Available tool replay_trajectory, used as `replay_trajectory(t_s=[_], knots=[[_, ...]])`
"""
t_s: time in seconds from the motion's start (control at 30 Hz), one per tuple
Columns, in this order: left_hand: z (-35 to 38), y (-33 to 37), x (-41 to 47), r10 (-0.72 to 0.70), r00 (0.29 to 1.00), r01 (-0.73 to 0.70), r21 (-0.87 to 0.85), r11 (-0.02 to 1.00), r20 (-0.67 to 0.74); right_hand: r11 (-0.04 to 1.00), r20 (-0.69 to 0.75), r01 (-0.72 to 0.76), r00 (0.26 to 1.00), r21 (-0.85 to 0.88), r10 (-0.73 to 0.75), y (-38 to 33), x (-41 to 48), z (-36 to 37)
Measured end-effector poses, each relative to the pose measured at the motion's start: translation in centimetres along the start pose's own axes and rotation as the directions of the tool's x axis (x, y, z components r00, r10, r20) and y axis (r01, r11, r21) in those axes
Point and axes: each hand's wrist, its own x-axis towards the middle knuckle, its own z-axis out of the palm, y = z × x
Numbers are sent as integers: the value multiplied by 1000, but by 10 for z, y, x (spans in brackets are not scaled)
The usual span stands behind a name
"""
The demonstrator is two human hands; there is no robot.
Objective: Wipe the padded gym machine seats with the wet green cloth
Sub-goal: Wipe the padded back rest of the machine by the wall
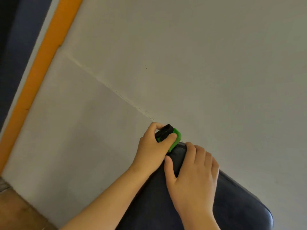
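Note:
A dark padded seat pad (235, 201) rises from the lower right toward the middle of the view, close against a white wall. At its top corner my left hand (152, 150) grips the bunched green cloth (176, 138), which is wrapped around a small black part (164, 131) sticking out there. My right hand (194, 173) grips the top edge of the pad just beside it, fingers curled over the far side and thumb on the near face. The two hands nearly touch.
The white wall (182, 63) fills most of the view, with a thin crack (106, 83) running diagonally down to the pad. An orange stripe (44, 63) borders it at the left, next to a dark blue surface (15, 47). Brown floor (18, 211) shows at lower left.

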Motion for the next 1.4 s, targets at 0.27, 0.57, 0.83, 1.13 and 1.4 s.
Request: replay_trajectory(t_s=[0.27,0.57,0.83,1.13,1.4], knots=[[-24,-35,-36,-145,988,142,-59,988,-51,1000,-5,-6,1000,11,6,1,-1,0],[-19,-33,-29,-142,985,135,-74,988,-93,1000,-21,4,1000,9,-4,0,-2,1],[-12,-23,-13,-77,996,78,16,997,-46,1000,-47,1,999,16,0,1,-1,5],[-38,-62,-55,-182,974,185,8,983,-136,1000,-31,-13,999,10,13,-3,-1,3],[-22,-34,-31,-126,987,126,-1,992,-97,1000,-34,-4,999,20,5,-1,-2,5]])
